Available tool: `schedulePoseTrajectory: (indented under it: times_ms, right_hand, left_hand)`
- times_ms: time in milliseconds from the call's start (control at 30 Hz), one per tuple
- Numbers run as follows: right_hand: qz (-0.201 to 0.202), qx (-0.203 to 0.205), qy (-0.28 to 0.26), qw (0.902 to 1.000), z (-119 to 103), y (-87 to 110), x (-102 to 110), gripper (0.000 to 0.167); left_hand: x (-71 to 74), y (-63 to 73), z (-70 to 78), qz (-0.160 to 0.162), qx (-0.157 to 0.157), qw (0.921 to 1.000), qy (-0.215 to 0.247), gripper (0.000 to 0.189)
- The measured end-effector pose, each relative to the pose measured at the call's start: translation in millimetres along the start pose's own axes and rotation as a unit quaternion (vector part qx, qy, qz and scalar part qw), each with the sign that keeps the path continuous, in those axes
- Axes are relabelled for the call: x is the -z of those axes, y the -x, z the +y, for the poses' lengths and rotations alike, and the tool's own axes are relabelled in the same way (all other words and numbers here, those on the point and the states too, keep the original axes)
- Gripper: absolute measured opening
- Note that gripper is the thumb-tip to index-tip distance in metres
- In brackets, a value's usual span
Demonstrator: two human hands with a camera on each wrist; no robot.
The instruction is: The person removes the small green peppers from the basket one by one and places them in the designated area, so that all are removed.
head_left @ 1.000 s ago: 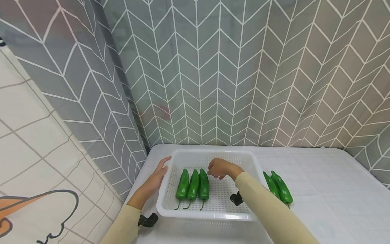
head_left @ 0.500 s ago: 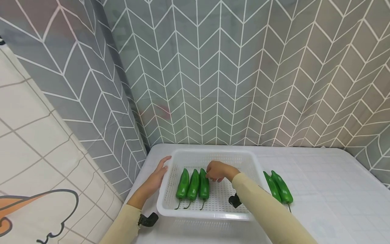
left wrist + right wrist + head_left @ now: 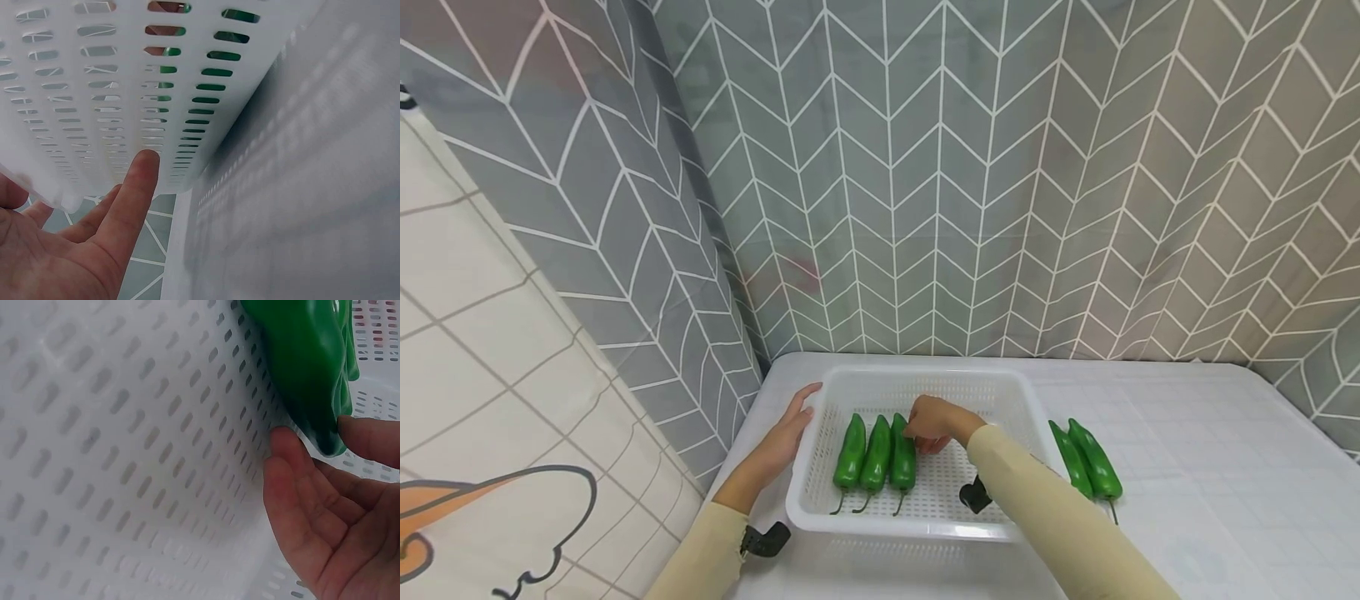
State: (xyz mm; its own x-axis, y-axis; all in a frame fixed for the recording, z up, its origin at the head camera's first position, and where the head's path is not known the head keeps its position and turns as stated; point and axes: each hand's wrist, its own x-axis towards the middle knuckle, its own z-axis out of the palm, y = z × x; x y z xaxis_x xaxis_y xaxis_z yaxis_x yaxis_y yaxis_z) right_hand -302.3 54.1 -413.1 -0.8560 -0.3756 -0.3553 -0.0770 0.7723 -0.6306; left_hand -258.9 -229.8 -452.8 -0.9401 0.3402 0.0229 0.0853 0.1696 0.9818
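Observation:
Three long green peppers lie side by side in a white perforated plastic basket, stems toward me. At the tip of the rightmost green pepper is my right hand. In the right wrist view, the thumb touches one side of that green pepper while the curled fingers sit at the other side of the tip, pinching it. My left hand rests along the basket's left side with fairly straight fingers. The left wrist view has a fingertip against the slotted wall.
Two more green peppers lie on the white tabletop, just right of the basket. A grey chevron-patterned curtain hangs behind the table, and a white gridded cloth is at the left.
My right hand has moved slightly left and down onto the tip of the rightmost pepper in the basket, its fingers closing there. The left hand and basket have stayed put.

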Motion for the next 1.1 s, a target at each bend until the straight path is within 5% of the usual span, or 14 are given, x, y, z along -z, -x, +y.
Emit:
schedulePoseTrajectory:
  times_ms: [1100]
  right_hand:
    - [-0.015,0.01,-0.017,0.9997,0.8,1.7,0.7,0.018]
  left_hand:
    - [-0.4,-0.3,-0.8,0.012,0.008,0.9996,-0.023,0.048]
